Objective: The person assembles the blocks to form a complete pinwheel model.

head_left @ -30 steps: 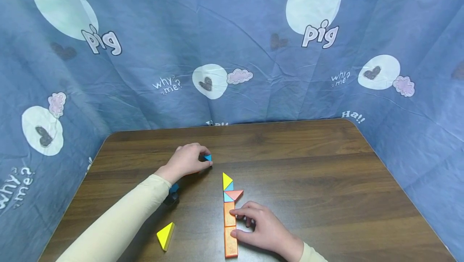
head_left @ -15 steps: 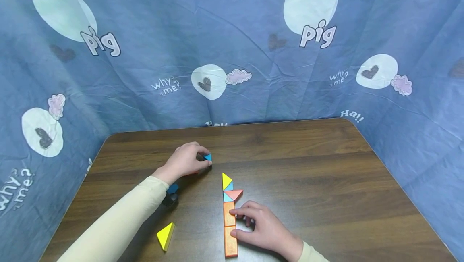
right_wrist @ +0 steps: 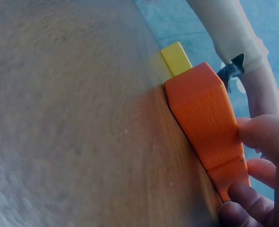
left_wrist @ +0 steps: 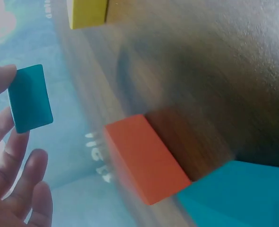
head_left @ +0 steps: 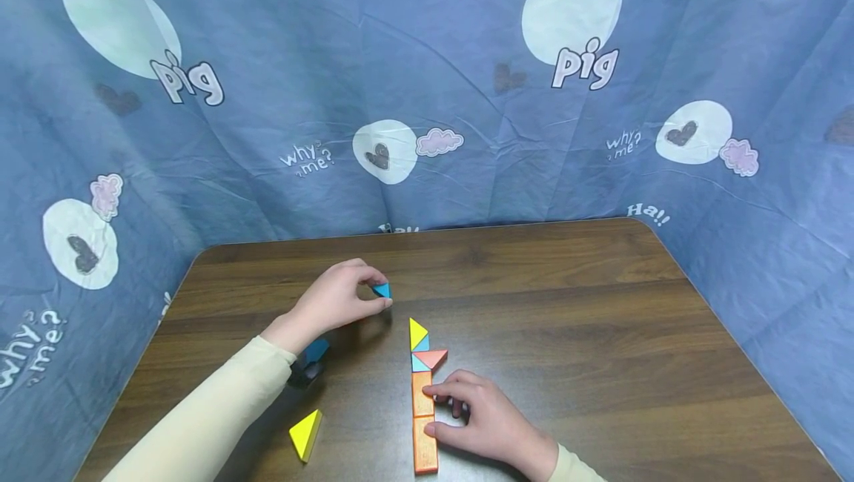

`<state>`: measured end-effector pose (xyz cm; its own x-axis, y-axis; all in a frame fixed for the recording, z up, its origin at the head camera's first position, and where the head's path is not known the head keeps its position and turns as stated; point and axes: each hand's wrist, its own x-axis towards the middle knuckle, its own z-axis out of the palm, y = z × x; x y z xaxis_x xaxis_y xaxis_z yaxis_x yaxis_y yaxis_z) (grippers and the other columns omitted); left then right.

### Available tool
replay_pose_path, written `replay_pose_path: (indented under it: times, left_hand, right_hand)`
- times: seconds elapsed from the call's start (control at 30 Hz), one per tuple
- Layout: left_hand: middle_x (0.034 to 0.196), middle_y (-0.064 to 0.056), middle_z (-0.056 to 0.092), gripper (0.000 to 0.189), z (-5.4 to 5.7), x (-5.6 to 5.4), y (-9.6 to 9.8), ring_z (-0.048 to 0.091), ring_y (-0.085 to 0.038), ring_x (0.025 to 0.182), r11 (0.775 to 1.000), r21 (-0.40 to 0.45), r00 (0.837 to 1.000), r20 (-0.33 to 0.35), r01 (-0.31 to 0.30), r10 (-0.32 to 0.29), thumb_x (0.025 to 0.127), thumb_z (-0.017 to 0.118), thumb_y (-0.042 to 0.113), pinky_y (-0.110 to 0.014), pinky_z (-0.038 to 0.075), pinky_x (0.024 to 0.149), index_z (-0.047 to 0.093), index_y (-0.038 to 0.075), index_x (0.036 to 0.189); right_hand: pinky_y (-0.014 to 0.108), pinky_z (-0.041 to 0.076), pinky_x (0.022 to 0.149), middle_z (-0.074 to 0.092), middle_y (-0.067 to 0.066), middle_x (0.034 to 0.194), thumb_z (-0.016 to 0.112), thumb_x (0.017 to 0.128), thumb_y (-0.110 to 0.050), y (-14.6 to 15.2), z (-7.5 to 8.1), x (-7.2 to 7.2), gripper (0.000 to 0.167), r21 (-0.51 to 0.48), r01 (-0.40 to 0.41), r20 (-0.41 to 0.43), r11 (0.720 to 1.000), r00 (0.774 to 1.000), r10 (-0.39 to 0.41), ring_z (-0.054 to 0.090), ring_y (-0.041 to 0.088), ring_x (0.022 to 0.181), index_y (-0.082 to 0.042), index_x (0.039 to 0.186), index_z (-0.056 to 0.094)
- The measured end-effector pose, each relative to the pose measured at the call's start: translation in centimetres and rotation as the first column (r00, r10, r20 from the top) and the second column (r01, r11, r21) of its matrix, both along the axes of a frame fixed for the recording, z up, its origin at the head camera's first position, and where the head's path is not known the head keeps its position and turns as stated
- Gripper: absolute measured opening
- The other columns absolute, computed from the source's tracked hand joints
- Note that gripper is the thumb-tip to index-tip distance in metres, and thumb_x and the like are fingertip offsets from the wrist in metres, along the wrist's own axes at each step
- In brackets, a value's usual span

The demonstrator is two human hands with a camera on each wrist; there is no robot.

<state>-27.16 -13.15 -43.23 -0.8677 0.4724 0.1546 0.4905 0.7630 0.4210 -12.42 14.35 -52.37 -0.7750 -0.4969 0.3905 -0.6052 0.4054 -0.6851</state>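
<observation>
My left hand [head_left: 340, 295] pinches a small blue triangular block [head_left: 382, 290] between thumb and fingertips, close over the far part of the table. In the left wrist view that blue block [left_wrist: 31, 99] shows a rectangular side. My right hand [head_left: 490, 419] rests relaxed fingertips on two orange rectangular blocks [head_left: 425, 456], index finger on the far one and thumb on the near one. Beyond them the row continues with a blue triangle [head_left: 418, 363], a salmon triangle [head_left: 433, 358] pointing right, another blue triangle [head_left: 423, 343] and a yellow triangle [head_left: 416, 334] at the far end.
A yellow triangular block [head_left: 305, 435] lies left of the row. Beside the left wrist is a larger blue block [head_left: 316, 350], partly hidden by the arm. A red block [left_wrist: 148, 161] shows in the left wrist view. A patterned blue cloth [head_left: 427, 81] hangs behind the wooden table [head_left: 600, 319].
My left hand has risen slightly and its wrist has shifted left, the blue block still pinched. The red edge that showed beneath it is out of sight in the head view. My right hand stays put.
</observation>
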Motion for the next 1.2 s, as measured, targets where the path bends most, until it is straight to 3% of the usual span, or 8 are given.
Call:
replay_pose_path:
  times: [0.33,0.53,0.7,1.0,1.2]
  left_hand:
    - [0.090,0.014,0.059,0.026,0.6,1.5,-0.5,0.059,-0.010,0.082,0.998,0.021,0.998,-0.034,0.057,-0.056,0.079,0.082,0.042,-0.031,0.050,0.074,0.072,0.024,0.095]
    - [0.092,0.015,0.060,0.027,0.3,2.3,-0.8,0.062,-0.014,0.081,0.997,0.028,0.997,-0.006,0.078,-0.078,0.080,0.081,0.043,-0.030,0.052,0.073,0.071,0.024,0.097]
    - [0.090,0.017,0.061,0.027,-0.1,2.9,-0.9,0.062,-0.015,0.080,0.995,0.032,0.996,0.003,0.089,-0.089,0.079,0.081,0.044,-0.030,0.051,0.074,0.070,0.026,0.096]
    - [0.084,0.017,0.059,0.026,-1.5,3.6,-0.9,0.057,-0.004,0.075,0.989,0.055,0.990,-0.013,0.140,-0.140,0.078,0.083,0.042,-0.025,0.049,0.069,0.068,0.027,0.092]
    - [0.084,0.018,0.059,0.026,-2.0,3.9,-0.8,0.058,-0.002,0.077,0.986,0.066,0.988,0.016,0.153,-0.154,0.078,0.083,0.044,-0.024,0.050,0.070,0.067,0.027,0.092]
  right_hand:
    - [0.015,0.045,0.064,0.061,-0.012,0.096,0.080,0.083,-0.037,0.0,0.0,0.0,0.039,0.003,0.001,0.019,1.000,1.000,-0.001,0.053,0.000,0.070,-0.021,0.118,0.072]
    - [0.015,0.045,0.064,0.061,-0.012,0.095,0.080,0.083,-0.037,0.0,0.0,0.0,0.039,0.003,0.001,0.008,1.000,1.000,-0.001,0.053,0.000,0.070,-0.021,0.118,0.072]
    - [0.015,0.045,0.064,0.061,-0.012,0.095,0.080,0.084,-0.039,0.0,0.0,0.0,0.039,0.007,0.001,0.020,1.000,1.000,-0.001,0.054,0.000,0.071,-0.022,0.118,0.071]
    - [0.015,0.044,0.063,0.061,-0.012,0.095,0.080,0.084,-0.039,-0.1,0.0,0.0,0.040,0.017,0.006,0.038,1.000,0.999,-0.007,0.054,0.000,0.070,-0.023,0.119,0.071]
    - [0.015,0.044,0.063,0.061,-0.012,0.095,0.079,0.084,-0.040,-0.1,0.1,0.0,0.040,0.022,0.006,0.056,1.000,0.998,-0.007,0.054,0.001,0.071,-0.023,0.119,0.071]
